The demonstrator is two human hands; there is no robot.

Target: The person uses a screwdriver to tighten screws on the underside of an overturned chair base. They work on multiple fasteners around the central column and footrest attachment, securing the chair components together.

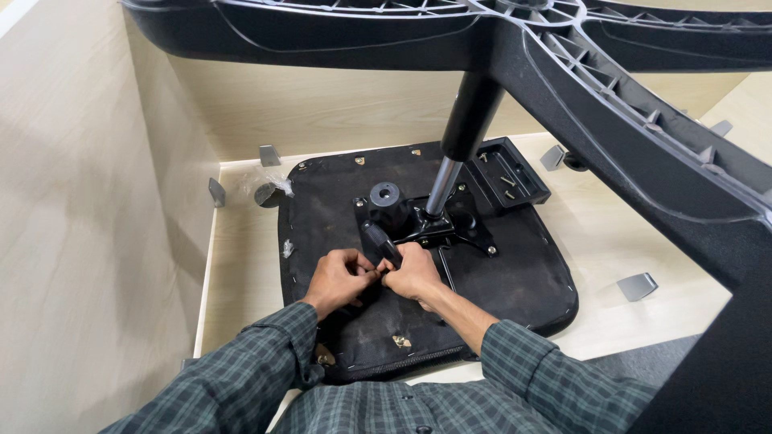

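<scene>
Head view: the black lever [379, 243] on the upturned seat base [338, 209] is pinched by the left hand [338, 277] and right hand [414, 273], fingers closed together on it. The seat is laid flat on the pale bench [611, 233], beneath the star base [611, 104].

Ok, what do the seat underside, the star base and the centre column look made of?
Seat underside: black fabric, matte and slightly wrinkled, stapled along the edges. Star base: looks like moulded black plastic, with ribbing and a faint sheen. Column: lower part shiny bare metal, upper sleeve smooth black, probably painted metal or plastic. Both hands work at the black lever, likely plastic.
</scene>
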